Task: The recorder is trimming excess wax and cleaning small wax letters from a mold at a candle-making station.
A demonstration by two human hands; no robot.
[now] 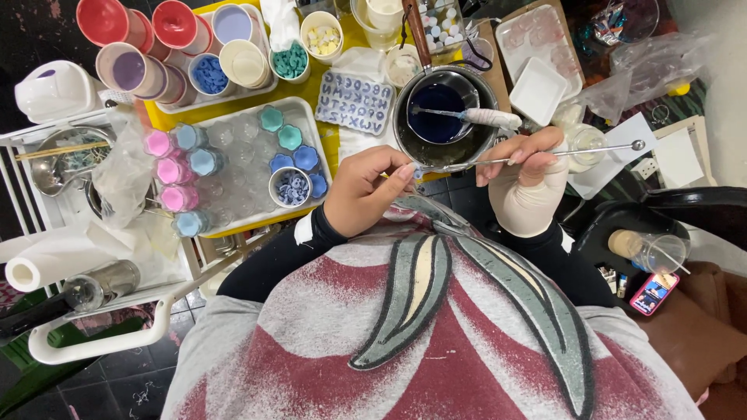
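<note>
My left hand [364, 190] and right hand [523, 159] both pinch a thin metal rod [537, 156] at frame centre, just below the saucepan [443, 113] of dark blue liquid. What the rod's left tip carries is unclear. My shirt hides the lower frame. Cluttered yellow worktable [333, 89], dark tiled floor.

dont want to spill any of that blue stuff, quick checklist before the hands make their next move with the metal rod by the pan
1. Rod held at both hands: ok. The left hand pinches one end of the thin metal rod, and the right hand grips it further along.
2. Rod level: ok, roughly horizontal, ball end free on the right.
3. Saucepan upright: ok, dark blue liquid sits well below the rim.
4. Stirring stick in the pan: not ok, it lies loose across the rim, close above the right hand.
5. Tray of small coloured cups: ok, apart from both hands.
6. Rod tip clean: cannot tell.
</note>
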